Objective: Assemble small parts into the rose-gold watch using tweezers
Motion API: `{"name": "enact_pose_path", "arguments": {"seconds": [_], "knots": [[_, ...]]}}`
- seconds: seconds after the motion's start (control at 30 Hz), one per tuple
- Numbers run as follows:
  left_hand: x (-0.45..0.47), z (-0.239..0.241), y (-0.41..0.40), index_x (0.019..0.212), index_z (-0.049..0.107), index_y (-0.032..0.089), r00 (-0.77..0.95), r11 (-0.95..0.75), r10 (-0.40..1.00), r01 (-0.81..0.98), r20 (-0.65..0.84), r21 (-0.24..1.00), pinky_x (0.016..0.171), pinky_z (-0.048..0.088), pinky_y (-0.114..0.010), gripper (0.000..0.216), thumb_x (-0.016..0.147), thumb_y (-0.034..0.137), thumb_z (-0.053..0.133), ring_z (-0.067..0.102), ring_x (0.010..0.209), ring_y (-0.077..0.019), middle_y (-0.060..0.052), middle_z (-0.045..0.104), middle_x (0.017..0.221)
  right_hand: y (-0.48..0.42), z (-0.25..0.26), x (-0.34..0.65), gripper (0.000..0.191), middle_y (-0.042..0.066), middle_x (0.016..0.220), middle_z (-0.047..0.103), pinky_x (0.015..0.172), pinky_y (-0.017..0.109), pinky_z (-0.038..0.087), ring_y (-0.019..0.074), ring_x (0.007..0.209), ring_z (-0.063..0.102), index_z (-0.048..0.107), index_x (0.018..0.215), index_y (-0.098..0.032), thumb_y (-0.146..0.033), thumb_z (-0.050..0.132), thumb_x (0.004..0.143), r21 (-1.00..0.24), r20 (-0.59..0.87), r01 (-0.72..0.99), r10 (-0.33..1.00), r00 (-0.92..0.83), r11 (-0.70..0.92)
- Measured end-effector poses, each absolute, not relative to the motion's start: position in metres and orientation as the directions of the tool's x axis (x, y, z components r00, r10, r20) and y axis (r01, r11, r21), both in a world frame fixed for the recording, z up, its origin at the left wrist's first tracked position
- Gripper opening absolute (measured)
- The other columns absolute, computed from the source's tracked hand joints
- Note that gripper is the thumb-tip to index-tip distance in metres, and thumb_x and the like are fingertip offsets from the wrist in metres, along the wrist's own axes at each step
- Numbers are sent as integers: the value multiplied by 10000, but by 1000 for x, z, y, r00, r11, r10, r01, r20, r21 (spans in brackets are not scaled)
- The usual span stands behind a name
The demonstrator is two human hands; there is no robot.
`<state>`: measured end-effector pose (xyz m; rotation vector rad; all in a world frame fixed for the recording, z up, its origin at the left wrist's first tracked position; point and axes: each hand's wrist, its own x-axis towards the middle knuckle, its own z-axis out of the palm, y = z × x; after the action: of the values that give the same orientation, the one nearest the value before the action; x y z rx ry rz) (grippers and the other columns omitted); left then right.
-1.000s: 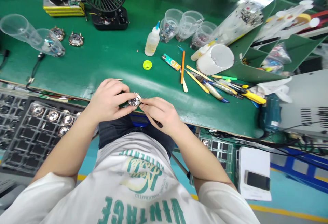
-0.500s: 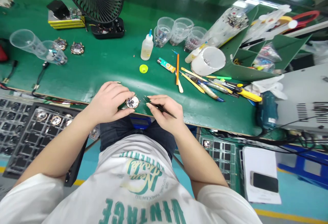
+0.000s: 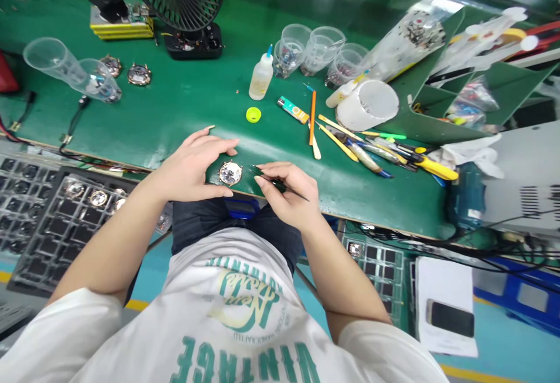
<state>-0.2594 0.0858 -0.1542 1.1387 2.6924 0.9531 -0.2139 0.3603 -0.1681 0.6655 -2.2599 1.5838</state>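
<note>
- Near the front edge of the green bench (image 3: 192, 103), between both hands: the round watch (image 3: 230, 173), lying flat, dial side seemingly up.
- Left hand (image 3: 192, 164): fingers and thumb spread apart, curved beside the watch without gripping.
- Right hand (image 3: 300, 211): closed on a thin dark tool (image 3: 297, 194), likely tweezers, with tip pointing toward the watch but apart from it.
- Possible trouble: sliding of the watch when pressed by the tip, because not clamped by any finger.
- Also possible: scratching of the dial, from a slip of the sharp tip; or falling over the edge, because of lying so near.
- Cannot tell from here whether any small part is in the tip.
- Ahead of the hands: a yellow-green cap (image 3: 253, 115) and a squeeze bottle (image 3: 261, 79), easy to knock over by a long reach.
- To the right, a lighter (image 3: 293, 109), an orange stick (image 3: 312, 117) and a crowded heap of tools (image 3: 371, 155), in the way of sideways movement.
- Under the left forearm, a parts tray (image 3: 61, 228) with other watches, exposed to a careless elbow.
</note>
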Motion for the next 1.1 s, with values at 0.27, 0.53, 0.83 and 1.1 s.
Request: {"name": "enact_pose_path", "arguments": {"seconds": [0.27, 0.53, 0.83, 1.1], "knots": [[-255, -154, 80, 1560, 518, 247, -735, 534, 641, 633, 219, 560, 1280, 367, -577, 758, 942, 619, 753, 649, 1319, -310, -91, 757, 1320, 359, -167, -214, 147, 58, 1023, 836, 826, 348, 698, 207, 962, 828, 710, 1060, -248, -151, 773, 969, -778, 513, -556, -214, -831, 293], [-254, -158, 91, 1484, 615, 232, -759, 616, 619, 629, 203, 474, 1222, 390, -603, 850, 859, 795, 738, 632, 1242, -352, -121, 734, 1239, 356, -165, -212, 128, 68, 1038, 839, 858, 371, 709, 213, 964, 830, 722, 1032, -245, -151, 776, 964, -833, 455, -497, -209, -866, 245], [-253, -160, 92, 1085, 770, 232, -772, 639, 562, 633, 296, 437, 1073, 473, -545, 400, 937, 601, 718, 643, 1074, -311, -83, 720, 1025, 323, -162, -207, 155, 58, 1010, 843, 856, 303, 702, 185, 975, 836, 718, 1022, -233, -86, 739, 977, -762, 544, -619, -328, -772, 192], [-254, -163, 93, 1053, 778, 247, -794, 660, 542, 605, 276, 446, 1089, 463, -567, 440, 888, 655, 762, 632, 1080, -322, -74, 726, 1011, 323, -167, -208, 149, 55, 1021, 840, 868, 328, 704, 197, 991, 834, 722, 1037, -243, -101, 724, 993, -768, 507, -599, -355, -785, 228]]}}
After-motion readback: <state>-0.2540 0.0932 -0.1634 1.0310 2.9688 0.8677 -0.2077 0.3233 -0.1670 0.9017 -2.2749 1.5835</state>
